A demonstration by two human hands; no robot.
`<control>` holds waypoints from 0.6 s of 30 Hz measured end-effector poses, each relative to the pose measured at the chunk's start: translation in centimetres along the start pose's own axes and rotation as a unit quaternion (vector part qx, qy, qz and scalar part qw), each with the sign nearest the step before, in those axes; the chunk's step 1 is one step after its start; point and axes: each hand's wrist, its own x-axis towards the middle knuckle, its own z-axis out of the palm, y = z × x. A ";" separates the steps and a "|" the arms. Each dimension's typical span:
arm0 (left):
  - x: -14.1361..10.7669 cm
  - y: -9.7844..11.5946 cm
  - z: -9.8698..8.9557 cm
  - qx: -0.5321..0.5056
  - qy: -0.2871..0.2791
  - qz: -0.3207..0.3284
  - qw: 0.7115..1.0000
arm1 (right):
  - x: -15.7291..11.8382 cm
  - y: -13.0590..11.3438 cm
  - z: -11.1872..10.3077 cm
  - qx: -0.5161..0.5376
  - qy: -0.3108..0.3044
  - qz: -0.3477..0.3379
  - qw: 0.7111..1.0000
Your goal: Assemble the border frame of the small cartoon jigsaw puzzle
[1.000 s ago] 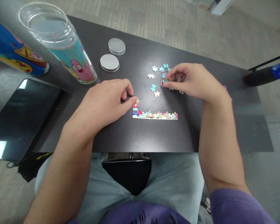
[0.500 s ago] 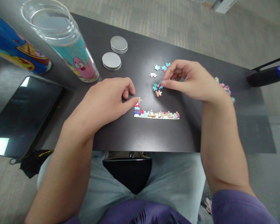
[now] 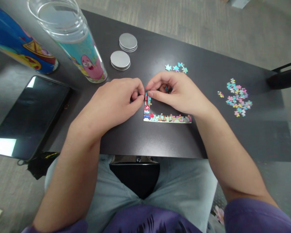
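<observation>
An L-shaped strip of joined jigsaw puzzle pieces (image 3: 167, 118) lies on the dark table in front of me. My right hand (image 3: 176, 92) pinches a red and light-blue puzzle piece (image 3: 147, 97) at the top end of the strip's short left side. Its fingertips cover part of that piece, and whether it is locked in cannot be seen. From the other side, my left hand (image 3: 116, 103) has thumb and index finger closed at the same piece's left edge. Several loose puzzle pieces (image 3: 176, 68) lie just beyond my right hand, some partly hidden by it.
A larger pile of loose pieces (image 3: 239, 98) lies to the right. Two stacks of silver discs (image 3: 128, 41) stand at the back. On the left are a clear cartoon-printed cylinder (image 3: 93, 66), a blue printed can (image 3: 36, 53) and a black tablet (image 3: 30, 116).
My right hand has moved left from the loose pieces to the strip's upper left end, bringing a piece. My left thumb has slid up along the strip's edge. The right pile is uncovered.
</observation>
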 end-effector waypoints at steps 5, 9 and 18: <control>0.0 0.1 -0.1 -0.006 0.001 -0.001 1.000 | -0.1 -0.2 0.2 -0.026 0.008 0.007 1.000; 0.0 0.4 -0.2 -0.013 -0.002 -0.009 1.000 | 0.0 0.2 0.0 -0.027 0.005 0.003 1.000; 0.1 0.5 -0.2 -0.013 -0.003 -0.012 1.000 | -0.3 -0.3 0.0 -0.035 0.023 0.002 0.999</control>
